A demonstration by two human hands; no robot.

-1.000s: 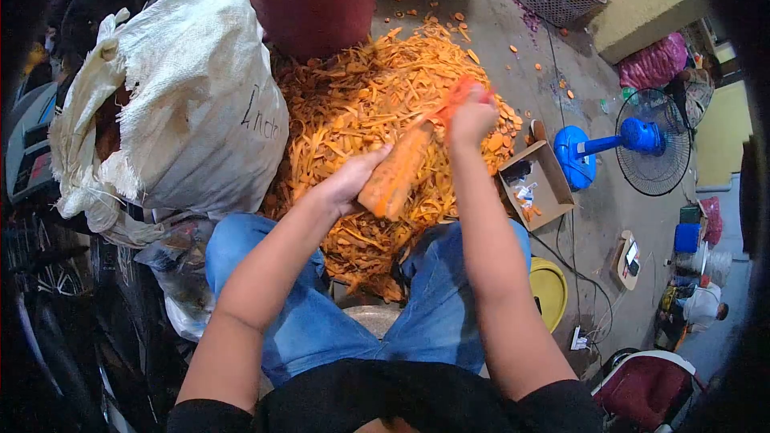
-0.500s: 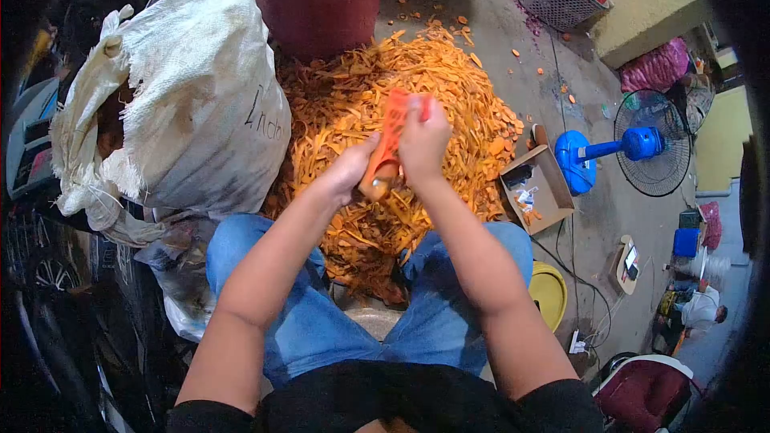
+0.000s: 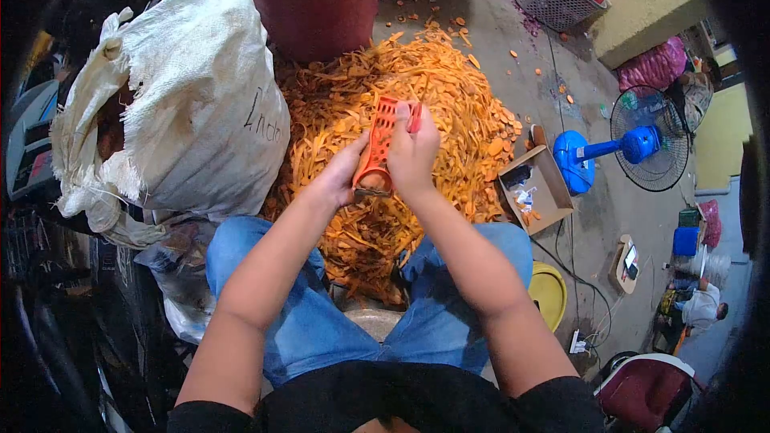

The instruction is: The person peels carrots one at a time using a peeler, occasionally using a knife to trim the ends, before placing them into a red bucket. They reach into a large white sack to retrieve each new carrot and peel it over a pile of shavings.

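My right hand (image 3: 415,151) is closed round the handle of a red-orange peeler (image 3: 379,138), a wide plastic tool with rows of holes. Its body slants down toward me, over an orange-brown root vegetable (image 3: 374,182) whose blunt end shows at the near edge. My left hand (image 3: 341,172) grips that vegetable from the left, with its fingers partly hidden beneath the peeler. Under both hands spreads a large heap of orange peelings (image 3: 457,96), which reaches down between my knees.
A white woven sack (image 3: 200,88) stands left of the heap, and a dark red tub (image 3: 321,8) behind it. To the right are an open cardboard box (image 3: 553,184), a blue fan (image 3: 605,148) and cables. A yellow-green round lid (image 3: 548,297) lies by my right knee. Another person (image 3: 702,307) is far right.
The peeler has turned more upright, so its holed face shows. Both hands have shifted slightly to the left, still holding the peeler and the vegetable.
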